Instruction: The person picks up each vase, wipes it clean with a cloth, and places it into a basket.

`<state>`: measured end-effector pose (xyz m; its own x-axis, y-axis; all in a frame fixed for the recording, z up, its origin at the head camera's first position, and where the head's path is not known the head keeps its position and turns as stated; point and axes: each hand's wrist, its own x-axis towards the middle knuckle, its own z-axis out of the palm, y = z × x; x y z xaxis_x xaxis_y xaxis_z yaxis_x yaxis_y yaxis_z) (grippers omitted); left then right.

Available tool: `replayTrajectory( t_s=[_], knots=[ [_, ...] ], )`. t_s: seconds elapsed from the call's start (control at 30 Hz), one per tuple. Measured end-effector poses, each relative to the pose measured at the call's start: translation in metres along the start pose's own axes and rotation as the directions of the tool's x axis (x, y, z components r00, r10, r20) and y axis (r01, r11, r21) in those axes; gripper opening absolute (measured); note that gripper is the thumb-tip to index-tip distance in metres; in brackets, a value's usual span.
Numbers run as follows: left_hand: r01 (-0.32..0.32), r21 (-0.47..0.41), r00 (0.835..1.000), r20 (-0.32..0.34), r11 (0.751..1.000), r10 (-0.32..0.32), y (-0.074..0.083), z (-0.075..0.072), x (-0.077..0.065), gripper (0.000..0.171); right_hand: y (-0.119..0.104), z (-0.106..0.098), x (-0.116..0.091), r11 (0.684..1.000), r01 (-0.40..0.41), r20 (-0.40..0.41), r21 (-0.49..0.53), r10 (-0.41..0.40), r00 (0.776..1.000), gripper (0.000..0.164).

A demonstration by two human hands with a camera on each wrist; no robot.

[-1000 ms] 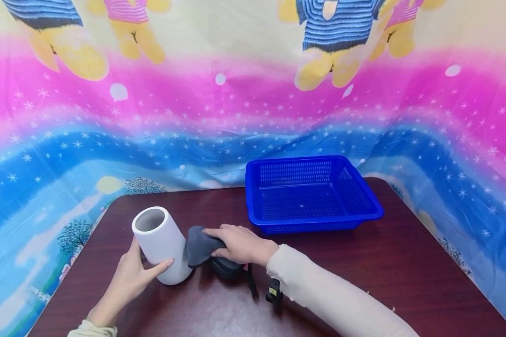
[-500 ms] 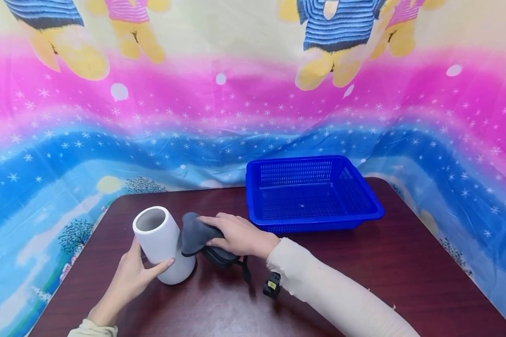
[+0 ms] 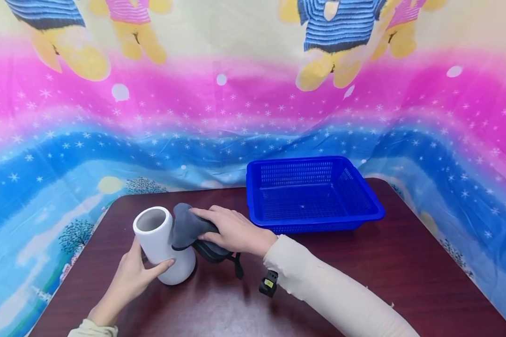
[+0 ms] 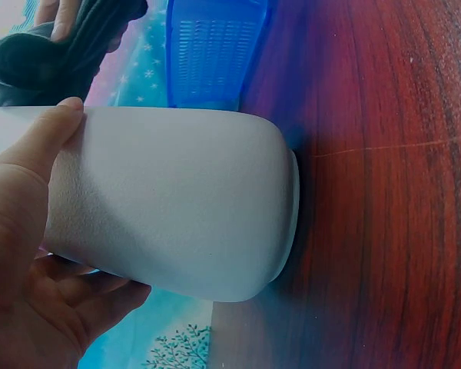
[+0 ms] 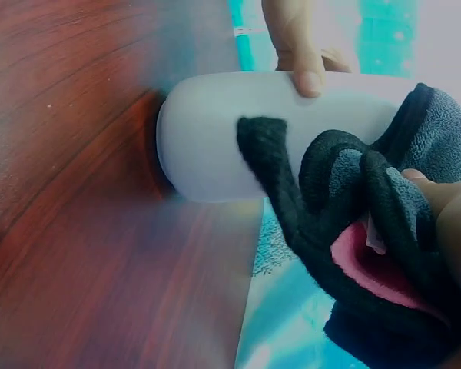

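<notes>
A white vase (image 3: 166,255) with an open round top stands on the table at the left. My left hand (image 3: 130,276) holds its left side, thumb across the front and fingers behind, as the left wrist view also shows. My right hand (image 3: 236,231) grips a folded dark grey cloth (image 3: 186,229) against the vase's upper right side. In the right wrist view the cloth (image 5: 338,177) shows black edging, a pink patch inside and a loose hanging strip. Some right fingers are hidden behind the cloth.
A blue plastic basket (image 3: 316,222) with perforated walls stands at the back right of the dark red wooden table (image 3: 329,276). Behind the table hangs a printed curtain (image 3: 202,145). A small black device (image 3: 268,284) is at the right wrist.
My right hand has moved the cloth up and to the left along the vase's right side, towards its rim. The left hand, the vase and the basket have stayed in place.
</notes>
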<state>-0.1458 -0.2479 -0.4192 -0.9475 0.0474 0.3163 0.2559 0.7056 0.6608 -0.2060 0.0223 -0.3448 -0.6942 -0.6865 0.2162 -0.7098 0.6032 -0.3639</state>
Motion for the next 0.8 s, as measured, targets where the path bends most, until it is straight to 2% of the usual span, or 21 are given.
replayTrajectory(
  t_s=[0.43, 0.8],
  knots=[
    [0.001, 0.028, 1.0, -0.002, 1.0, -0.001, 0.001, 0.0, -0.001, 0.091, -0.011, -0.001, 0.01, 0.999, 0.004, -0.004, -0.04, -0.004, 1.0, 0.065],
    [-0.001, 0.036, 1.0, -0.008, 0.999, 0.001, 0.002, 0.0, 0.0, 0.09, -0.015, 0.002, 0.012, 0.998, -0.034, 0.021, -0.044, 0.035, 0.999, 0.064]
  ],
)
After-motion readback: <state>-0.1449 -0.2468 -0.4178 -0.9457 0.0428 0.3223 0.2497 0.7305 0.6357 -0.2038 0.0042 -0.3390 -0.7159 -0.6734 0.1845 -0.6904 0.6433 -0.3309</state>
